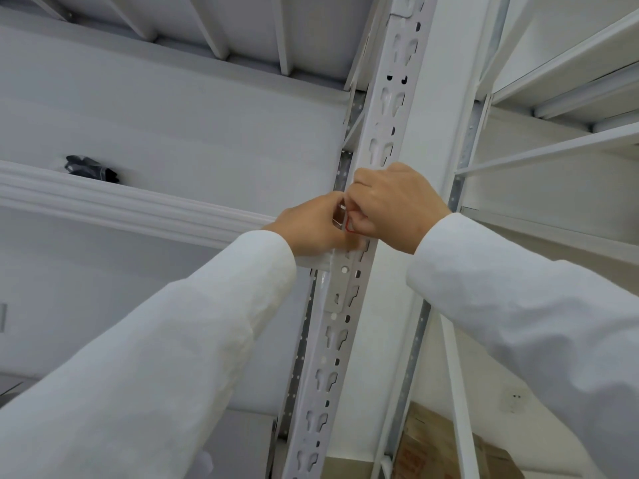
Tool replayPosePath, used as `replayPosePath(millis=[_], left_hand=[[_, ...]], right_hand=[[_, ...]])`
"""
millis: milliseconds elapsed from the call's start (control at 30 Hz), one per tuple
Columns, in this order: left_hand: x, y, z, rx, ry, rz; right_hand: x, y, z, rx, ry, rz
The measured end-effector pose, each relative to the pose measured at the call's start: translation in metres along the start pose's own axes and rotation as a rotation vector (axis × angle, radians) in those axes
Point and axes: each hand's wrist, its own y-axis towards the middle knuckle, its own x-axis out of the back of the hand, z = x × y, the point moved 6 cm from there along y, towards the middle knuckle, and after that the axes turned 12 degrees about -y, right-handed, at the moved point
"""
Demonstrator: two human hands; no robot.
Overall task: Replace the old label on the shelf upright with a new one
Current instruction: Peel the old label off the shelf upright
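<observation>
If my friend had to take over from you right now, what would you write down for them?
Left hand: pressed to the shelf upright, fingers curled at the label spot.
Right hand: beside it, pinching a small red-edged label between the fingertips.
Both hands meet on the slotted face of the upright, just above a beam joint.
Done: hard to say; I cannot tell whether this label is the old one coming off or the new one going on.
Left: check that first, then finish removing or sticking, and press the new label flat.
Dark gloves lie on the left shelf, unused.
</observation>
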Motion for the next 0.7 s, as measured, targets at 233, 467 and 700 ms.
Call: replayPosePath(millis=[233,467,700], left_hand=[[0.001,-0.001,0.0,0.005,0.013,0.004],[0.0,0.001,0.0,-0.007,0.003,0.013],[0.0,0.002,0.002,-0.016,0.017,0.003]], right_hand=[[0.0,-0.007,-0.006,-0.074,0.1,-0.055],[-0.003,-0.015,-0.008,-0.057,0.175,-0.022],[0.001,-0.008,-0.003,-0.057,0.057,-0.045]])
